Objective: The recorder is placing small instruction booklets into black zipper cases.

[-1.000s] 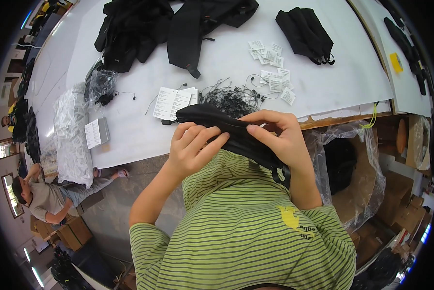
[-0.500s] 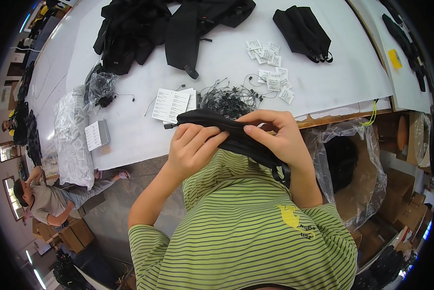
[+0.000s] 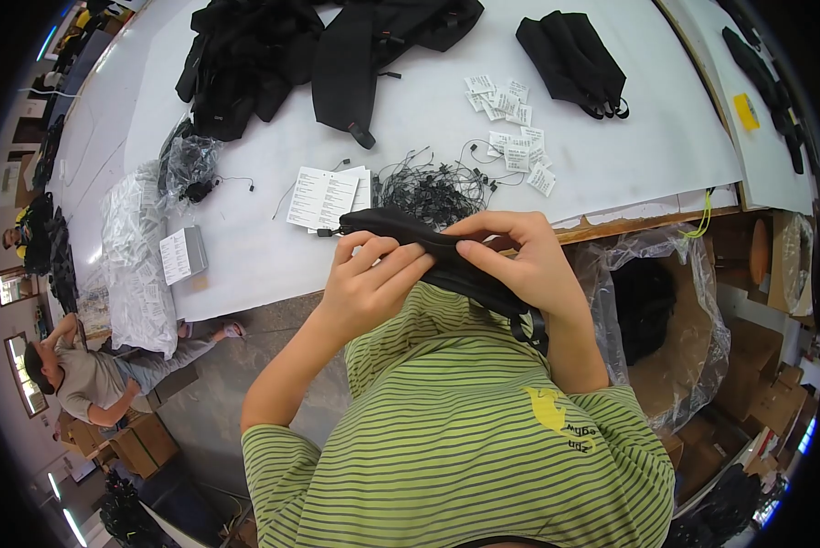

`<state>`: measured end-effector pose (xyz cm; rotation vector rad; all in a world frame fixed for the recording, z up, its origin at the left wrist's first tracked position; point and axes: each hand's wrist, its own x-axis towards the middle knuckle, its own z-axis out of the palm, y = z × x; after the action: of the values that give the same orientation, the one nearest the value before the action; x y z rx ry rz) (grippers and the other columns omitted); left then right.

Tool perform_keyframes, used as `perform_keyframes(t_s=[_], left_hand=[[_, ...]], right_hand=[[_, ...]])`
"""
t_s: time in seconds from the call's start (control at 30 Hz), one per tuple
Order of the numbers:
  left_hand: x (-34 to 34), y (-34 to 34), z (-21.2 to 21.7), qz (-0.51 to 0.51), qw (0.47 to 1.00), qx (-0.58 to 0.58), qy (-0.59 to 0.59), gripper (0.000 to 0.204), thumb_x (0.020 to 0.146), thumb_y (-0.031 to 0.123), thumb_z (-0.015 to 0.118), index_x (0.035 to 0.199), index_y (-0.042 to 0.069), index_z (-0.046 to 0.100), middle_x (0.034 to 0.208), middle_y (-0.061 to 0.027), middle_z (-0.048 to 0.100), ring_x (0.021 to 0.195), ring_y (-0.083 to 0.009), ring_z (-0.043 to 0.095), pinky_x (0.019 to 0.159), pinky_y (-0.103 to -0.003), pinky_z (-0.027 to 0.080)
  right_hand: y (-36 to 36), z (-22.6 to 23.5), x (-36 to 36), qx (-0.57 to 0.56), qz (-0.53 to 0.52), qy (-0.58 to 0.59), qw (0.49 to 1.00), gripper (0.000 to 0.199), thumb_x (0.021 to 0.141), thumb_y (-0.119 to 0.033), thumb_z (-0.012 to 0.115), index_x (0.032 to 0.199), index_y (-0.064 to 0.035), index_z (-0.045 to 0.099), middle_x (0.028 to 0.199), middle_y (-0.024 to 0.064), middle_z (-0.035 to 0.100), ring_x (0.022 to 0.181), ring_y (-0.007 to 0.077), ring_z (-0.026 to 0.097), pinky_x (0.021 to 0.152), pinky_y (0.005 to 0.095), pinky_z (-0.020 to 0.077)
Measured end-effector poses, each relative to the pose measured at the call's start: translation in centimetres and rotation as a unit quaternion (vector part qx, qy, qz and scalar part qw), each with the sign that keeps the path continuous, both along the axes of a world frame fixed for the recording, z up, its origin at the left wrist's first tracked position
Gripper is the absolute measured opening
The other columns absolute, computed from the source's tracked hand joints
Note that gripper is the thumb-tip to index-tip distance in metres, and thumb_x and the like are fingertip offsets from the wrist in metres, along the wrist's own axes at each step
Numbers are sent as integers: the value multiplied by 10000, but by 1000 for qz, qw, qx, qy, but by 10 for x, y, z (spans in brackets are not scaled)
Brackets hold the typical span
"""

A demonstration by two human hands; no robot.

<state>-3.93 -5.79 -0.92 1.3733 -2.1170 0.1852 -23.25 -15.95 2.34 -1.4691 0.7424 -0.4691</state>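
Observation:
Both my hands hold a black padded fabric pouch (image 3: 401, 228) close to my chest, just off the near edge of the white table (image 3: 446, 137). My left hand (image 3: 369, 283) pinches its lower left part with the fingers curled over the fabric. My right hand (image 3: 524, 265) grips the pouch's right side, where a black strap (image 3: 529, 324) hangs down. A pile of thin black cords (image 3: 433, 187) lies on the table just beyond the pouch, next to white printed cards (image 3: 323, 196).
Black bags (image 3: 264, 50) and a folded black pouch (image 3: 570, 50) lie at the table's far side, with small white tags (image 3: 515, 137) scattered between. Clear plastic bags (image 3: 136, 265) sit at the left. A plastic-lined box (image 3: 666, 320) stands at my right. A person (image 3: 81, 379) sits on the floor at left.
My hands shifted only slightly on the pouch; its left end sits a little lower than a second ago.

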Motion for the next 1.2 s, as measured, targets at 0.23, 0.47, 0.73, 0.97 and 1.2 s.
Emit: perform_keyframes(t_s=[0.23, 0.47, 0.73, 0.97, 1.2], left_hand=[[-1, 6, 16, -101, 965, 243, 16, 325, 603, -11, 619, 925, 22, 587, 903, -65, 627, 844, -234, 600, 744, -358, 480], [-23, 13, 15, -92, 928, 355, 68, 442, 650, 0, 589, 1090, -38, 576, 941, -102, 596, 840, -267, 585, 752, -358, 489], [14, 19, -1, -72, 806, 559, 179, 329, 916, 194, 520, 1212, 51, 540, 909, -195, 628, 865, -360, 591, 758, -416, 467], [40, 43, -18, -15, 689, 593, 417, 381, 954, 254, 523, 1236, -2, 501, 964, -141, 634, 853, -216, 581, 772, -339, 456], [56, 68, -30, 95, 689, 582, 422, 425, 921, 322, 590, 1155, -30, 549, 1041, -99, 620, 888, -168, 536, 776, -303, 434]], right_hand=[[-16, -10, 2, -243, -47, 89, 965, 161, 820, -24, 621, 962, -19, 697, 863, 84, 701, 730, 159, 656, 635, 261, 507], [-1, -19, 19, -262, 57, 32, 963, 157, 797, -14, 644, 946, -30, 690, 842, 107, 681, 747, 254, 654, 667, 284, 504], [-9, -58, -17, 185, 49, -49, 980, 340, 857, -180, 672, 1137, 1, 601, 1099, 126, 643, 1035, 165, 599, 905, 296, 466], [15, -89, -53, 81, 253, 117, 957, 522, 772, -292, 763, 1180, -17, 587, 1101, 106, 643, 1052, 197, 590, 933, 324, 447], [-8, -86, -74, 164, -138, 36, 976, 154, 826, -48, 688, 936, 42, 629, 863, 53, 661, 805, 88, 624, 731, 229, 499]])
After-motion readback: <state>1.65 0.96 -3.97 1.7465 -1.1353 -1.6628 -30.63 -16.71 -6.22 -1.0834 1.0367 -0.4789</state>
